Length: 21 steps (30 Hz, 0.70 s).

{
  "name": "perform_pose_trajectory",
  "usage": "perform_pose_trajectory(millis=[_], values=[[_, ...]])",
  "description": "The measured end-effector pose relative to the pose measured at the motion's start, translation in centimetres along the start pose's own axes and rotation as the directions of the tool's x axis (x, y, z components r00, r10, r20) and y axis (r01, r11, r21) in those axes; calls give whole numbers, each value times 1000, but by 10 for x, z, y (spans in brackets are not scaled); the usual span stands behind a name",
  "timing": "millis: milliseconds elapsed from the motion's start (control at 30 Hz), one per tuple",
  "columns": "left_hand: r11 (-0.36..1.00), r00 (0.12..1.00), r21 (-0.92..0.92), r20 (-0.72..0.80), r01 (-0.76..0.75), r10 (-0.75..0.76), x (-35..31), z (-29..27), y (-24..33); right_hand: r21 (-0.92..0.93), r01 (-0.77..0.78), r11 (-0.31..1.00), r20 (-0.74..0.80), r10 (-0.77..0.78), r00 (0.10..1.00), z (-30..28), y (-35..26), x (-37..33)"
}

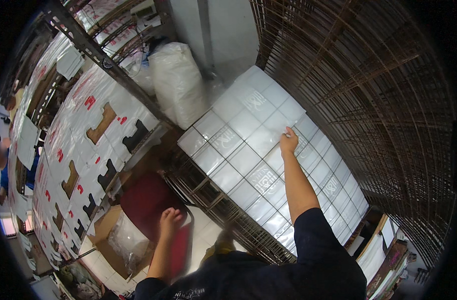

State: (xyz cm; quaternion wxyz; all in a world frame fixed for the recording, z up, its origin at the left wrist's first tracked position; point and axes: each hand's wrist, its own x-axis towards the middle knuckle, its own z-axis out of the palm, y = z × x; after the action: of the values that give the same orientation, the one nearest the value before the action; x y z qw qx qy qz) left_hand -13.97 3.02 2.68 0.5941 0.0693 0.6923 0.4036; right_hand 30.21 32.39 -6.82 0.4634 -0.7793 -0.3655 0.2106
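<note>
Pale translucent plastic sheets (228, 125) with white printed designs lie side by side on a wire drying rack (208, 197). Square grid lines of wire cross them; I cannot tell whether every wire is under or over the sheets. My right arm reaches out across them. Over the middle of the sheets, my right hand (288, 141) has its fingers curled together in a pinch; what is in them, if anything, is too small to tell. My left hand (169, 220) hangs loosely closed with nothing visible in it, above a dark red chair (147, 202) left of the rack.
Raised wire shelves (348, 75) stand tilted up along the right. A stuffed white sack (177, 82) stands beyond the rack. At left are shelving with white, red-marked panels (81, 135) and a metal post (106, 62). A cardboard box (106, 227) holding clear plastic sits below. A person (1, 155) is at far left.
</note>
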Motion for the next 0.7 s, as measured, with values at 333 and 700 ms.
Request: perform_pose_trajectory(millis=[333, 700], values=[[1000, 993, 6, 115, 17, -17, 11, 24, -20, -52, 82, 995, -91, -87, 992, -2, 14, 5], [1000, 991, -3, 134, -18, 19, 10, 19, -21, -105, 26, 994, -68, -33, 997, -11, 15, 7]])
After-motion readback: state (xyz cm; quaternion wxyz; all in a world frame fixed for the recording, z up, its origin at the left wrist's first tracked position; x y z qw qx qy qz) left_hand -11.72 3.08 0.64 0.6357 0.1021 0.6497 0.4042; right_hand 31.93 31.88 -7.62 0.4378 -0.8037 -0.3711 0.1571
